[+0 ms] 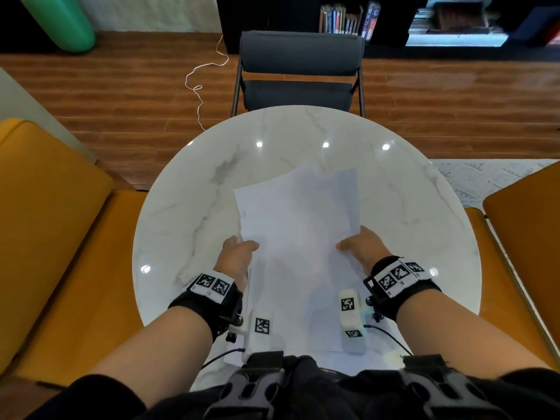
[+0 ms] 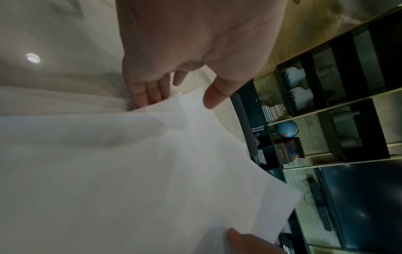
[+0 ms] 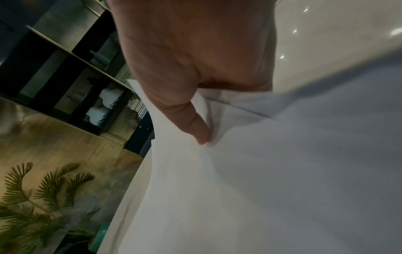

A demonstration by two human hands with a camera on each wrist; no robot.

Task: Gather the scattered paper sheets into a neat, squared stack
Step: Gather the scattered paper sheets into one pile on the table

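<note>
Both hands hold the bundle of paper sheets by its side edges. The left hand pinches the left edge, thumb laid on top; in the left wrist view its fingers sit behind the sheets and the thumb hovers in front of them. The right hand grips the right edge, and in the right wrist view its thumb presses a crease into the top sheet, the other fingers hidden behind the paper.

The sheets are gathered but not squared: at the upper end, near the centre of the head view, their corners fan out at differing angles, and stepped edges show along the left side. The bundle sits at the middle of the frame over the round white marble table, reaching down to the near rim.

A dark chair stands beyond the table at upper centre, with orange seats at the left and right edges.
</note>
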